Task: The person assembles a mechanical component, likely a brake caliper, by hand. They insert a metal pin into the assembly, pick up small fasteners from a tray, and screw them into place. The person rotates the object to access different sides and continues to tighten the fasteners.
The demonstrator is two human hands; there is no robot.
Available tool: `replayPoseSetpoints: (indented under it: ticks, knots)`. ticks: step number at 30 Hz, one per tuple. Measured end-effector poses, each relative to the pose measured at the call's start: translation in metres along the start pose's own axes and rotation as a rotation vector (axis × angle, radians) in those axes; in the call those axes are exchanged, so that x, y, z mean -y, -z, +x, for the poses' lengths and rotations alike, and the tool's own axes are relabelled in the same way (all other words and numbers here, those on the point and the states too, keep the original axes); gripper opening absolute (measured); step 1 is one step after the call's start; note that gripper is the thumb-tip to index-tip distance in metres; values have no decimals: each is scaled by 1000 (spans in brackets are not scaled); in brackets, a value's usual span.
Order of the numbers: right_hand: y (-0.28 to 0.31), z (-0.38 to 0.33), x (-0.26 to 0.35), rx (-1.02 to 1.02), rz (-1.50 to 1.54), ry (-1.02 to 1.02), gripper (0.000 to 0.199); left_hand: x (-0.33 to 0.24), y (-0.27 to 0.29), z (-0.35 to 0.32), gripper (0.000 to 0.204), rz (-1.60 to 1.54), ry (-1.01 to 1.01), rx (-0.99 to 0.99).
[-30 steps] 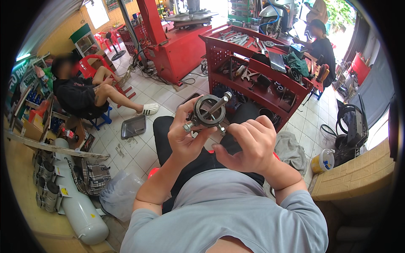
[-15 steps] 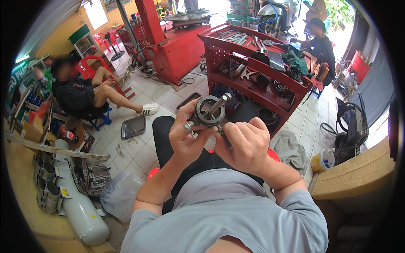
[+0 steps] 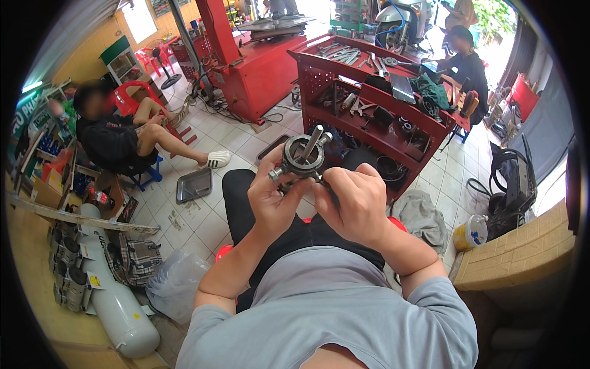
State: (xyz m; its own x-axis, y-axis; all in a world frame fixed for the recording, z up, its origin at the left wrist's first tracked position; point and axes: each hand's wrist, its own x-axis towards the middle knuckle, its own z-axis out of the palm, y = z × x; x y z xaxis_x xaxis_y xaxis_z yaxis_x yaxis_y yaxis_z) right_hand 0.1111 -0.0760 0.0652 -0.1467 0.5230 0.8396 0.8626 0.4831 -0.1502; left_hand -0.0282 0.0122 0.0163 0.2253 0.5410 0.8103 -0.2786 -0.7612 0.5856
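Note:
A dark ring-shaped metal part [image 3: 303,165] with bolts around its rim is held up in front of my lap. A steel rod [image 3: 314,140] sticks up through its opening. My left hand [image 3: 270,200] is closed around the ring's left side, thumb below and fingers behind, beside a hex bolt head [image 3: 274,175]. At the ring's lower right, my right hand [image 3: 355,198] is closed, thumb and curled fingers gripping a bolt [image 3: 318,178]; most of that bolt is hidden behind the fingers.
Ahead stands a red tool cart [image 3: 369,92] loaded with wrenches and tools. Metal trays [image 3: 194,186] lie on the tiled floor. A seated person [image 3: 117,129] is at left; another [image 3: 470,71] sits beyond the cart. A grey cloth [image 3: 420,221] and bucket [image 3: 470,232] are at right.
The ring part has tilted and turned slightly in my hands; the rod's tip has shifted left and up. My right hand has moved a little to the left and up.

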Motion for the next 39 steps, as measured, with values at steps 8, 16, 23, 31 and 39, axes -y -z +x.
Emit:
replayPoseSetpoints:
  ticks: [8, 16, 23, 31, 39]
  knots:
    - [-2, -1, -9, 79, -8, -65, 17, -1, -4, -4, 20, -199, 223, -49]
    - [4, 10, -13, -56, 109, -17, 31, 0, 0, 1, 21, -234, 230, -89]
    - [-1, 4, -27, 110, 304, 31, 34, 4, 1, 0, 21, -303, 208, -88]
    - [2, 7, -21, 141, 489, -108, 24, 0, 1, 2, 22, -267, 194, -99]
    - [8, 9, -16, 197, 581, -251, 14, 2, 2, 1, 23, -275, 190, -96]
